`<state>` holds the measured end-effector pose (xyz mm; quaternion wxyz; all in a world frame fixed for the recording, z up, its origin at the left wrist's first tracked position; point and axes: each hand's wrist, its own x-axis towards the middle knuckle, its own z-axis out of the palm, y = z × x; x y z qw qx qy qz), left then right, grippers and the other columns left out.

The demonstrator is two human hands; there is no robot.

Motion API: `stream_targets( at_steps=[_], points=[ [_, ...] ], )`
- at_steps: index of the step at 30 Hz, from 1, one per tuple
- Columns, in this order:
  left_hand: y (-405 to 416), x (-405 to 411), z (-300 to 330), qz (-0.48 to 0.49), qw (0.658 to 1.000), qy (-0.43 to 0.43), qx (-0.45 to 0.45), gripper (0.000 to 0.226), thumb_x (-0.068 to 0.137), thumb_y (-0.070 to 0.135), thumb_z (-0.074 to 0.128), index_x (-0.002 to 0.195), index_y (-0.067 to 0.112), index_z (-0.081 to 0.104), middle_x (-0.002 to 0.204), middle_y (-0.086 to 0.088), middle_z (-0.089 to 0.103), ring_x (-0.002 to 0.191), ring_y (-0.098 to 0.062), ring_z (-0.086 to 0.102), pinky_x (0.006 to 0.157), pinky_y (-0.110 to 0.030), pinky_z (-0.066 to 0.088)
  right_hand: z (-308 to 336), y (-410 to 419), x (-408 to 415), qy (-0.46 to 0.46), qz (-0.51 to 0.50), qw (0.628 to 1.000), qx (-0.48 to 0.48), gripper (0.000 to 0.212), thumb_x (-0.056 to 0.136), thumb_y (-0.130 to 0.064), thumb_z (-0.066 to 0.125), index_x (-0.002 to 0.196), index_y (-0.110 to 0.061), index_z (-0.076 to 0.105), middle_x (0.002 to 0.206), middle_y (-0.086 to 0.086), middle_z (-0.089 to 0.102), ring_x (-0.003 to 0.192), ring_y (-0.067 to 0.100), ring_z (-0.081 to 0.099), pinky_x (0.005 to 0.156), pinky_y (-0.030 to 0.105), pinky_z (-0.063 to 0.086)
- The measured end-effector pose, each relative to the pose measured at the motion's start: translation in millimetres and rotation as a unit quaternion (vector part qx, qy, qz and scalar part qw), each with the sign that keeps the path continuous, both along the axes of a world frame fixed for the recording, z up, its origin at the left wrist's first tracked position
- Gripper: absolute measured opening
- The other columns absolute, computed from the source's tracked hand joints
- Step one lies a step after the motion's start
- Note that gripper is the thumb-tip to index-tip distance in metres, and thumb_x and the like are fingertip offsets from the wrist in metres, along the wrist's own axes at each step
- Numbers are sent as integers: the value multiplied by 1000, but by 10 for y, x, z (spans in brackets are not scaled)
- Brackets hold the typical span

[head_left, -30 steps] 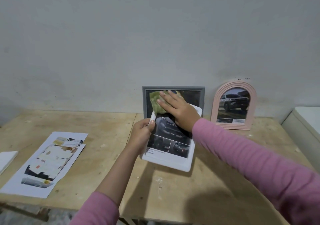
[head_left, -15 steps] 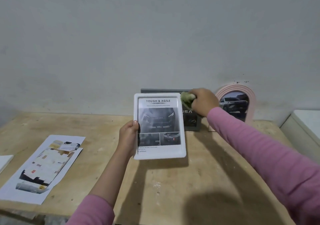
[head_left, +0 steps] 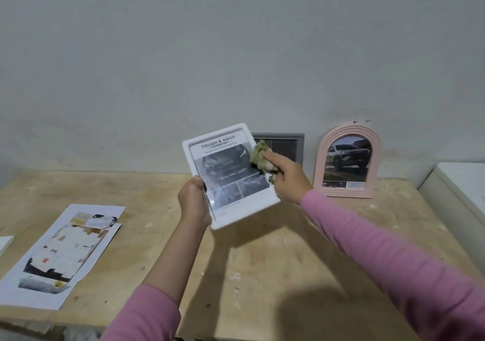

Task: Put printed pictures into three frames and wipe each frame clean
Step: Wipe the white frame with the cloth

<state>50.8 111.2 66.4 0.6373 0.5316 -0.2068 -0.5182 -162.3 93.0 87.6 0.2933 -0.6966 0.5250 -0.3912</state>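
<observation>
Your left hand [head_left: 194, 200] is wrapped around the lower-left edge of the white frame [head_left: 228, 175], thumb on the front rim and the other fingers hidden behind it. The frame is up off the desk [head_left: 262, 262], just left of centre in the picture and tilted with its top leaning left. My read: you hold it there so the glass faces you and the right side is free for wiping.

Your right hand [head_left: 284, 176] is closed on the bunched green cloth [head_left: 261, 158], pinched between thumb and fingers, and the cloth touches the frame's upper-right edge. That looks like a wipe along the rim or the glass corner. The grip from the opposite side gives you something to push against.

The print inside reads "TOUGH & AGILE" over a dark car front, so this frame is already loaded.

Behind your right hand, the grey frame [head_left: 286, 146] leans on the wall [head_left: 236, 52], mostly hidden by the white one. To its right, the pink arched frame [head_left: 347, 161] stands against the wall with a car print in it. Both sit at the back of the desk, probably parked out of the way. I can't tell whether they've been wiped.

At lower left, loose printed sheets [head_left: 63, 254] lie flat on the desk, well apart from the frames. A white object [head_left: 5, 242] is cut off at the left edge, and a white surface [head_left: 462, 183] at the right edge.

Judgement: all three frames are filled and the wiping is in its late stage.
</observation>
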Motion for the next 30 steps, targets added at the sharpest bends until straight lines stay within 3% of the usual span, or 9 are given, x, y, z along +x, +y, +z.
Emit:
stream_targets(
  at_steps=[4,7,9,11,14,17,21,25,30],
  points=[
    [-5,-4,95,106,994,19,16,23,68,-2,41,58,18,36,56,0,33,50,-17,33,50,-27,32,-123,123,-22,26,12,1000,2,62,77,18,37,129,-10,57,131,4,55,120,12,49,96,-1,26],
    [-15,50,72,144,989,-1,25,22,77,3,45,58,14,44,58,-4,42,52,-20,42,52,-30,42,-201,134,-103,96,42,992,65,59,74,9,41,121,-19,63,116,-1,63,109,16,57,96,17,39],
    [-18,100,28,141,985,-99,6,29,90,11,46,62,11,51,66,-4,52,59,-21,48,60,-28,45,-209,108,-158,207,96,964,136,52,72,-1,48,111,-31,66,108,-3,65,103,19,60,93,30,48],
    [-17,163,-17,133,974,-184,-22,31,95,17,43,70,7,58,73,-5,58,67,-20,51,65,-29,44,-188,96,-156,280,131,932,190,46,69,-3,46,100,-29,67,100,-2,66,96,21,61,86,37,53],
    [-32,295,-67,135,950,-276,-52,29,93,20,44,80,-1,60,74,-8,57,68,-22,49,66,-33,41,-205,53,-70,247,113,941,202,34,71,-1,42,90,-20,64,93,4,65,85,22,61,73,34,52],
    [56,473,-89,143,925,-346,-61,27,95,17,45,83,-3,59,71,-6,52,63,-17,43,59,-29,35,-258,-45,74,241,109,941,212,13,85,-11,50,93,-15,60,93,9,66,70,17,58,58,26,42],
    [89,910,-187,157,921,-354,-34,25,96,14,45,84,-2,61,71,-6,52,64,-17,43,60,-31,35,-403,-299,474,224,117,942,219,13,90,-29,56,82,-20,53,80,1,60,68,14,55,60,25,39],
    [1,1378,-293,153,938,-311,7,29,93,24,46,84,3,63,77,-14,58,70,-28,53,69,-36,46,-549,-576,935,175,78,962,195,6,89,-26,58,89,-21,54,96,3,60,85,20,57,72,26,41],
    [-162,2111,-361,158,942,-294,40,27,95,19,46,88,1,65,82,-10,61,74,-23,53,69,-34,44,-653,-997,1711,142,46,969,199,14,88,-14,56,101,-17,59,100,5,60,94,24,58,78,23,39]
  ],
)
